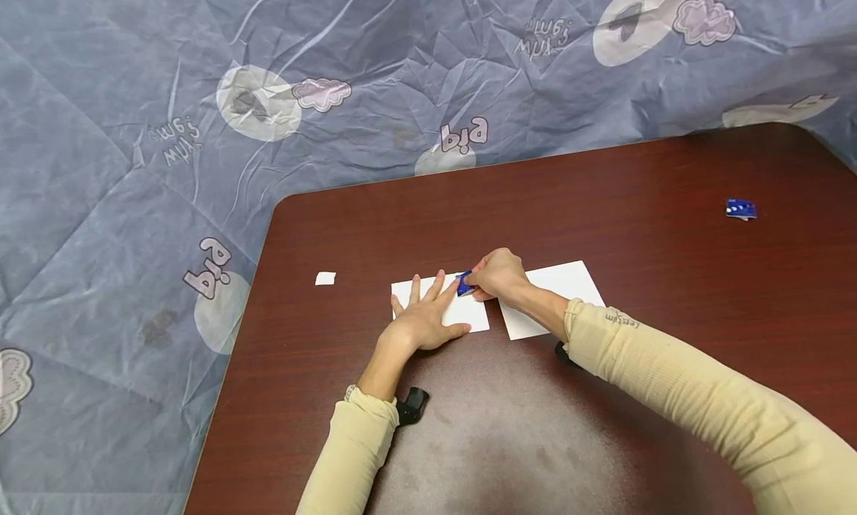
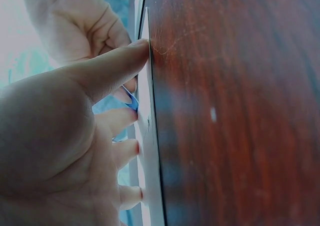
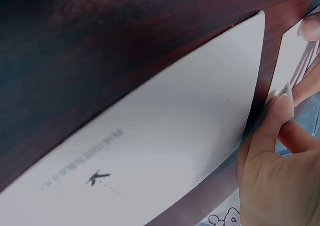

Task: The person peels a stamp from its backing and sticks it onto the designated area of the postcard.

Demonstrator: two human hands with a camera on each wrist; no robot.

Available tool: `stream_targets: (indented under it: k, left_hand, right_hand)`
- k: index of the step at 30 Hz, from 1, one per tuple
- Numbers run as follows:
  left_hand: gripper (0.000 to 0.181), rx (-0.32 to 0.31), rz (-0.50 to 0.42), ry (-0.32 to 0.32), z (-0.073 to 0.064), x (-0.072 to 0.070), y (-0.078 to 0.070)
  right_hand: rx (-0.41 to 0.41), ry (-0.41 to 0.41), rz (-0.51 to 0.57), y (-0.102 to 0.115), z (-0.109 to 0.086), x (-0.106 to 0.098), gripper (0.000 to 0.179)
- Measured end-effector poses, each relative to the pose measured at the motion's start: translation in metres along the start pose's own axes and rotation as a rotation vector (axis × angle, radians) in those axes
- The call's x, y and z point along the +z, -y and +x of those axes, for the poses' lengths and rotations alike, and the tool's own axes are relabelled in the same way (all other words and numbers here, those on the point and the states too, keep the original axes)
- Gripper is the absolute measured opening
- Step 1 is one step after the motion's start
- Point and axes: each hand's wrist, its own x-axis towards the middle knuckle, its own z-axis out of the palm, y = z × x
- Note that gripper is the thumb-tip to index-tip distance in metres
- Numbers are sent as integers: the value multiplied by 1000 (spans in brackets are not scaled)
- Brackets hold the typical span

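My left hand [image 1: 423,324] lies with its fingers spread over a white card [image 1: 477,318], pressing it against the table. In the left wrist view the thumb and fingertips of that hand [image 2: 65,131] rest at the card's edge [image 2: 152,176]. Thumb and fingers of my right hand [image 1: 499,275] pinch a small blue packet [image 1: 465,283] over the card's far right part, right by the left index fingertip. A pale, jagged-edged side of the packet [image 3: 288,104] shows in the right wrist view. Under the right forearm lies a second white card [image 1: 569,283], printed with a small bird [image 3: 97,177].
A small white square [image 1: 325,278] lies on the reddish-brown table [image 1: 294,351] to the left. Another blue packet [image 1: 740,208] sits far to the right. Behind the table's back edge hangs a wrinkled blue-grey cloth [image 1: 375,68].
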Motion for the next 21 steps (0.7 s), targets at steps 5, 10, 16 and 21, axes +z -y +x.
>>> stream_targets:
  k: [5, 10, 16, 21]
  left_hand:
    - [77, 4, -5, 1, 1, 1, 0]
    - [77, 0, -1, 1, 1, 0, 0]
    - [75, -4, -4, 0, 0, 0, -1]
    - [73, -6, -2, -4, 0, 0, -2]
  right_hand:
    - [3, -8, -39, 1, 1, 1, 12]
    - [4, -14, -31, 1, 1, 1, 13]
    - [-7, -17, -51, 0, 0, 2, 12]
    - [-51, -24, -117, 1, 0, 2, 10]
